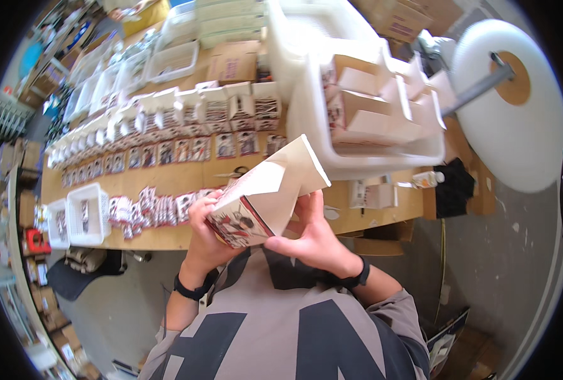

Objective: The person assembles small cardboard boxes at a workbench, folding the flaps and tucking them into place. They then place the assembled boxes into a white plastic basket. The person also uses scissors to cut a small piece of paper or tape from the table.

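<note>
Between my two hands I hold a small printed cardboard box, tilted, its white flaps standing up and out to the upper right. My left hand is wrapped round its left side and lower edge. On the other side my right hand grips it, the thumb along the lower printed edge and the fingers behind the white card. Past the box, a row of similar open boxes stands on the wooden table, filled with printed packets. In front of that row lies a line of flat printed packets.
A white plastic tub with open boxes stands at the right, beside a big roll of white wrap. Small white baskets sit at the left near a heap of packets. Dark scissors lie beyond my hands.
</note>
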`<state>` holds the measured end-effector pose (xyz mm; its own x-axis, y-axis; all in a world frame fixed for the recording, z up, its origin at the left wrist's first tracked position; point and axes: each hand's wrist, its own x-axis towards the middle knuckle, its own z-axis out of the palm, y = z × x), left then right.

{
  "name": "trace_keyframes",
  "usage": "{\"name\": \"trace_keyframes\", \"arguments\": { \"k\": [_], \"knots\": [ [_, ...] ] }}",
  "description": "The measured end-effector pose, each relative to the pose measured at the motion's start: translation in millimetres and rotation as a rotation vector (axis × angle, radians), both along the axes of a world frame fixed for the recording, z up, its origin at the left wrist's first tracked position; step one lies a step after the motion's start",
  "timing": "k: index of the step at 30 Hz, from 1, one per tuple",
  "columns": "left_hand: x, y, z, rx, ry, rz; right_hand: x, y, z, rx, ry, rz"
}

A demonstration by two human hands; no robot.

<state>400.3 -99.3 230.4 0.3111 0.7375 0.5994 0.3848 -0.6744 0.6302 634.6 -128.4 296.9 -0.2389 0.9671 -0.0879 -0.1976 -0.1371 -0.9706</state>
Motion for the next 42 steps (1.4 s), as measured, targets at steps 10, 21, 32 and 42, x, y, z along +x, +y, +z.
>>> {"name": "trace_keyframes", "arguments": {
  "k": [10,21,32,42],
  "knots": [
    [71,54,76,-0.070,0.078,-0.425,146,-6,77,0.462,-0.725,-0.500],
    [200,112,130,0.262,0.267,-0.370,326,30,116,0.298,-0.959,-0.535],
    [268,121,93,0.222,0.430,-0.055,341,97,26,0.198,-1.021,-0.292],
    [211,100,86,0.208,0.197,0.000,324,57,16,0.435,-0.993,-0.464]
  ]
}}
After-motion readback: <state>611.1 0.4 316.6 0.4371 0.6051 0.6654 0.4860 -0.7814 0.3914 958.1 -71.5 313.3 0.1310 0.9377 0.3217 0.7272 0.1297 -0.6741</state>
